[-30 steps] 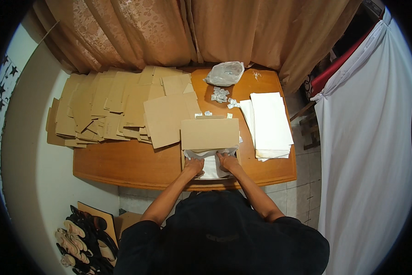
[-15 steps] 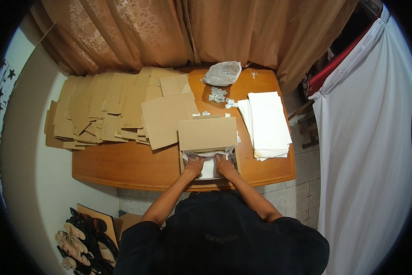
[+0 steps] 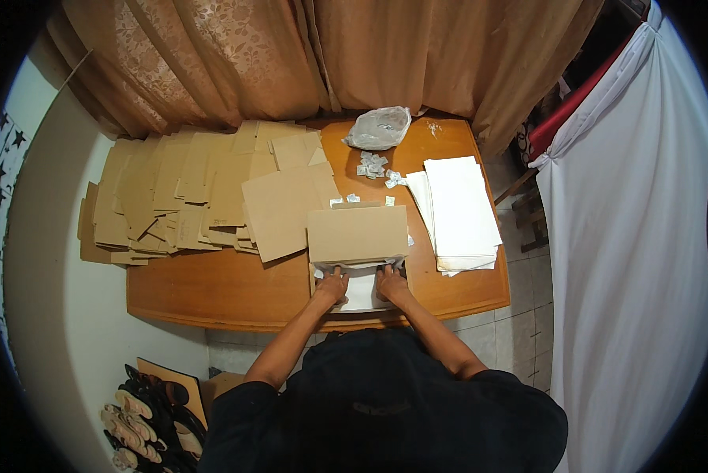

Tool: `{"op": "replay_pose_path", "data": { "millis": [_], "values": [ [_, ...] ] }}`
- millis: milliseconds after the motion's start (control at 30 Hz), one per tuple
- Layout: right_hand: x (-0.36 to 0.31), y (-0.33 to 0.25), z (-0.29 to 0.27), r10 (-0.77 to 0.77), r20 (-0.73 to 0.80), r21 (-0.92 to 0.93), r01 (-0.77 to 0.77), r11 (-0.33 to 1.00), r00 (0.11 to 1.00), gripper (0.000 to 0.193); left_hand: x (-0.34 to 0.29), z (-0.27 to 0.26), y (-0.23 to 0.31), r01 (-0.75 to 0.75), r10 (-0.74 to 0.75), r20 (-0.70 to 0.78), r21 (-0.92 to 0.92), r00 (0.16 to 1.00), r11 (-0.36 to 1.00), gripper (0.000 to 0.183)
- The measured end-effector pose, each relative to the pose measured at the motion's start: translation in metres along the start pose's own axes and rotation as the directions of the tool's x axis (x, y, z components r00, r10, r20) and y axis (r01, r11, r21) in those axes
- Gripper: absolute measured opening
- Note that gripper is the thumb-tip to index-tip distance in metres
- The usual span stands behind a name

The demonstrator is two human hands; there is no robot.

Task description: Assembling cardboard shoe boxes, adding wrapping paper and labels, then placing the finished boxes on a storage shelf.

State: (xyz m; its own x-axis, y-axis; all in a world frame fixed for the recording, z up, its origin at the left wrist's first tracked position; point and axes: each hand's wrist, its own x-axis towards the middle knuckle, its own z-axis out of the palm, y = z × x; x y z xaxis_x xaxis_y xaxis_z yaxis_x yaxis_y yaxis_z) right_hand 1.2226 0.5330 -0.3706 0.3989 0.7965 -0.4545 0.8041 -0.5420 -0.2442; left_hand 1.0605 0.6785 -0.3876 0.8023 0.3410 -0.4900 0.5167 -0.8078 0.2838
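Observation:
An open cardboard box (image 3: 358,234) stands at the table's front edge, its lid raised at the far side. White paper (image 3: 362,292) lines the inside. My left hand (image 3: 332,287) reaches into the box's left part, fingers stretched out and lying on the paper. Opposite it, my right hand (image 3: 391,285) rests on the paper's right part, fingers also extended. Neither hand appears to grip anything, though some fingertips are partly hidden. What lies under the paper cannot be seen.
Flattened cardboard pieces (image 3: 220,177) cover the table's left half. A stack of white paper sheets (image 3: 466,217) lies on the right. Small white packets (image 3: 372,165) sit near a translucent plastic bag (image 3: 380,128) at the back. Shoes (image 3: 145,426) stand at lower left.
My hands have shifted slightly within the box, pressing along the paper. The crumpled paper edge near the lid now sits lower and flatter. The view has tilted a little.

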Motion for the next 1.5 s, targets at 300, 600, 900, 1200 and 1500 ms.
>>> {"op": "replay_pose_path", "data": {
  "millis": [300, 600, 900, 1200, 1500],
  "values": [
    [-0.025, -0.011, -0.044, -0.129, 0.138, 0.119, 0.112, 0.986, 0.982, 0.032, -0.037, -0.072, 0.033, 0.069, -0.057, 0.147, -0.081, 0.988, 0.994, 0.04],
    [-0.063, 0.007, -0.133, 0.151, -0.358, 0.36, -0.014, 0.933, 0.921, 0.039, -0.086, -0.139, 0.031, -0.08, -0.198, -0.476, -0.502, 0.857, 0.861, 0.022],
    [-0.048, 0.037, -0.071, -0.009, -0.182, 0.497, 0.1, 0.862, 0.983, 0.042, -0.119, -0.044, -0.029, 0.146, -0.463, -0.269, -0.716, 0.844, 0.682, 0.033],
    [-0.008, -0.032, -0.056, -0.133, -0.373, 0.44, 0.301, 0.846, 0.918, 0.045, -0.166, -0.02, -0.058, 0.146, -0.724, -0.369, -0.829, 0.582, 0.54, 0.03],
    [-0.01, -0.045, -0.068, -0.122, -0.214, 0.569, 0.225, 0.791, 0.969, 0.057, -0.176, -0.034, -0.052, 0.346, -0.7, -0.47, -0.634, 0.538, 0.692, 0.047]
  ]
}}
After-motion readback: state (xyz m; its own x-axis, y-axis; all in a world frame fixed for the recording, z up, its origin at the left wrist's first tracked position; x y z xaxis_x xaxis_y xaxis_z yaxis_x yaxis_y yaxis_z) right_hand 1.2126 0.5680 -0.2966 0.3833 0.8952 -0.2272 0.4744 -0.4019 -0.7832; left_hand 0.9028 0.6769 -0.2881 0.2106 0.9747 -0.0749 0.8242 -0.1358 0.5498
